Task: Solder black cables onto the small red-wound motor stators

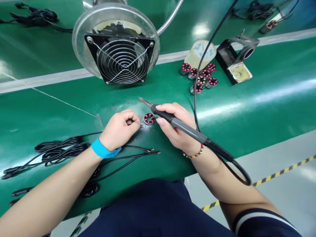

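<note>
My right hand (176, 126) grips a soldering iron (184, 127), its tip pointing up and left, above and apart from a small round motor stator (149, 118) with red windings. The stator lies on the green mat between my hands. My left hand (120, 128) is closed in a pinch just left of the stator; a thin wire end (141, 124) shows at the fingertips, and the rest is hidden in the fingers. Below it, black cables (138, 154) with bared copper ends lie on the mat, their coils (64, 148) to the left.
A fan with a wire guard (124, 61) hangs over the back of the bench. Several stators (206, 73) stand back right, by a roll of clear tape (201, 54) and a soldering iron stand (235, 59). The iron's cord (195, 98) crosses the view on the right.
</note>
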### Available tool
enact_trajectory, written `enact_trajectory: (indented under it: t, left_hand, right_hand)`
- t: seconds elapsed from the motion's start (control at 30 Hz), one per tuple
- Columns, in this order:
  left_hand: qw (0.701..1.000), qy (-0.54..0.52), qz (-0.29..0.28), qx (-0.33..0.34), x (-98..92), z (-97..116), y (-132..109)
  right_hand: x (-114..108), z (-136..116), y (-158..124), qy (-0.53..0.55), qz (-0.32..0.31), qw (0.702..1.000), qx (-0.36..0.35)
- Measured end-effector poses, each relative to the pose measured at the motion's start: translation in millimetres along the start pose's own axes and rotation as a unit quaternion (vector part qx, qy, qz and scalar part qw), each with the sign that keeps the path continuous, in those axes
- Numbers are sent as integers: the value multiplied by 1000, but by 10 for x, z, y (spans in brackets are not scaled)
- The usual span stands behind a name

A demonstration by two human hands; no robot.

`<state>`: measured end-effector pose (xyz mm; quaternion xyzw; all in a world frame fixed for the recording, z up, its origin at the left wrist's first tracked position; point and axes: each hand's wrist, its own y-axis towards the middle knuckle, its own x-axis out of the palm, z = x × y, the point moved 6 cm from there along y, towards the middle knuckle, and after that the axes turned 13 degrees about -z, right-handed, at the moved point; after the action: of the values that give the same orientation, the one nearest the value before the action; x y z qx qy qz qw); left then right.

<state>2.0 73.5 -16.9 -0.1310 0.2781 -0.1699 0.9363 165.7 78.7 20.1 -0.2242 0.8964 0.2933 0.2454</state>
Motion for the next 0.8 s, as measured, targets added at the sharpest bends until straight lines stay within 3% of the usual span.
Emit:
enact_trajectory:
  t: [0.2,0.63,0.8]
  left_hand:
    - [999,-27,1,-35,5,-44,1]
    - [999,-33,9,-39,7,-51,4]
    - [999,-32,6,-38,2,-44,10]
  right_hand:
    - [-135,-32,-79,15,75,997,-23]
    - [-104,-54,-62,9,42,999,-19]
    - [-118,-54,-66,15,55,998,-29]
